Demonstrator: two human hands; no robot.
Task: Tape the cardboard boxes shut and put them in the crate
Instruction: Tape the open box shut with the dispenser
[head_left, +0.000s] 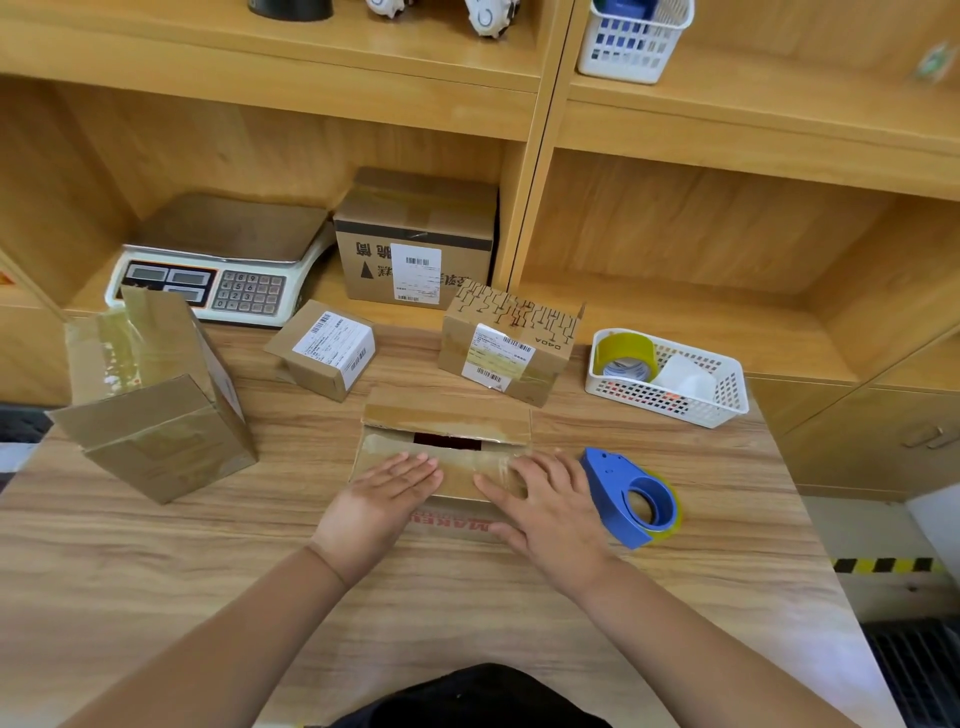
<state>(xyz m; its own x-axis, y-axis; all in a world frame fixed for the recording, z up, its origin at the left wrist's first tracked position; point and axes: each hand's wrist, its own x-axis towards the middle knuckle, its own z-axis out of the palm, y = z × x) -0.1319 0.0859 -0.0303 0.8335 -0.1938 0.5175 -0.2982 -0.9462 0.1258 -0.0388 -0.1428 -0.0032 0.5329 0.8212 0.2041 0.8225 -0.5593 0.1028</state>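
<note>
We find both hands on the cardboard box (447, 415) that lies at the middle of the desk (156, 571), closest to us. Left hand (384, 493): grip wide, fingers straight and together, palm flat on the near top flap, holding nothing. Right hand (550, 504): grip wide, fingers spread flat on the right end of the same flap, thumb down the front face, holding nothing. A dark gap shows between the near flap and the far flap. Just right of the right hand, the blue tape dispenser (631, 499) rests on the desk; we cannot tell whether they touch. Farther left stands the tall box (156, 415), its top flap raised. Behind the hands sit the small labelled box (324, 348) and the patterned box (509, 343), apart from each other. Farther right, the white basket (727, 400) holds a tape roll (626, 353). On the shelf behind rest the scale (223, 249) and the large box (415, 223).
</note>
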